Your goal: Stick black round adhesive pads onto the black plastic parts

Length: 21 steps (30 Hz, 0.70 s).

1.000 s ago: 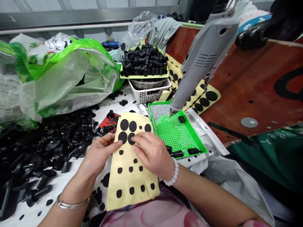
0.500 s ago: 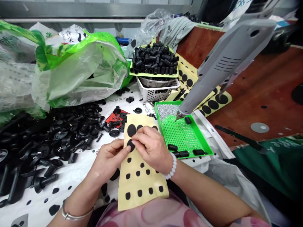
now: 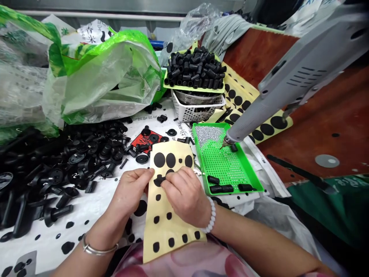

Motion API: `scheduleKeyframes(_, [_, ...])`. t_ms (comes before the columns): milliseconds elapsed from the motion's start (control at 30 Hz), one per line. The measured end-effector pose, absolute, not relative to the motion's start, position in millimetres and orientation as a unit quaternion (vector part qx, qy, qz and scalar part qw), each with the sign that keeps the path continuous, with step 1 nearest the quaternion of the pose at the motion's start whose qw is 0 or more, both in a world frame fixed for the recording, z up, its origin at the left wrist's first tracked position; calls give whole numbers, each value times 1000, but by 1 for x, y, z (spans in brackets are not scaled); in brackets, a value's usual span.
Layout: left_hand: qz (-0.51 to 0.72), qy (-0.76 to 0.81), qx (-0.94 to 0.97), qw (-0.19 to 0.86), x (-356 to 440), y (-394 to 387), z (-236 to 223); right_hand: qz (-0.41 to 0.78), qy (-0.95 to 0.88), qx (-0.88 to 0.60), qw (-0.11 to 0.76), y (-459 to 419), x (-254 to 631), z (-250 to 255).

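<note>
A yellow backing sheet point(image 3: 178, 196) with black round stickers and small black dots leans in front of me, its lower end against my lap. My left hand point(image 3: 129, 192) pinches the sheet's left edge, thumb and fingers closed. Over the middle of the sheet, my right hand point(image 3: 186, 194) has its fingertips closed on the edge of a black sticker point(image 3: 158, 181), which looks partly bent up from the backing. How far it has come off is hidden by the fingers. Above it, large black circles point(image 3: 159, 160) lie flat on the sheet.
Black plastic parts point(image 3: 72, 161) are heaped at left. A green tray point(image 3: 221, 165) with small metal pieces and black tubes is at right, under a grey electric screwdriver point(image 3: 259, 104). Behind stands a white basket point(image 3: 198, 109) beneath piled black tubes point(image 3: 196, 69). A plastic bag point(image 3: 109, 77) fills the back left.
My left fingers have moved from the black sticker to the sheet's left edge. My right hand has shifted slightly lower with the sticker's edge in its fingers. The whole view has turned slightly.
</note>
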<state>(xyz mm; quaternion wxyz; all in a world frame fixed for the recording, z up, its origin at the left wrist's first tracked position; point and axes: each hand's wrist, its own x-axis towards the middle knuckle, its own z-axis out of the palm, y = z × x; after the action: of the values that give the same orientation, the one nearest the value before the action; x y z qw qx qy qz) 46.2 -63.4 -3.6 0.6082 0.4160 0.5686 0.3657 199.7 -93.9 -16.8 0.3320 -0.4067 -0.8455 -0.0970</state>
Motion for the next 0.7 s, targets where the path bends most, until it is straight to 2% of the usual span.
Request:
scheduleKeyframes(133, [361,577,414,604,46,-59,-4,-34,-844,-390,367,-103,207,-14])
scheduleKeyframes(233, [369,589,439,569,47,-55,-5,86,-826,-361,425,-110,217,0])
scheduleKeyframes(333, [386,604,488,499,47,-55,-5,195,-756,-393,486,-117,231,9])
scheduleKeyframes(433, [408,623,544,385,34,-56,-4,240,-705,-423,516,-118,241,5])
scheduleKeyframes(533, [415,670,571,228,-6,-57,1,264,-693,-420,522,-117,244,-8])
scheduleKeyframes(700, [328,796,506,-45,-113,-72,23,260,-665,-424,557,-122,240,-25])
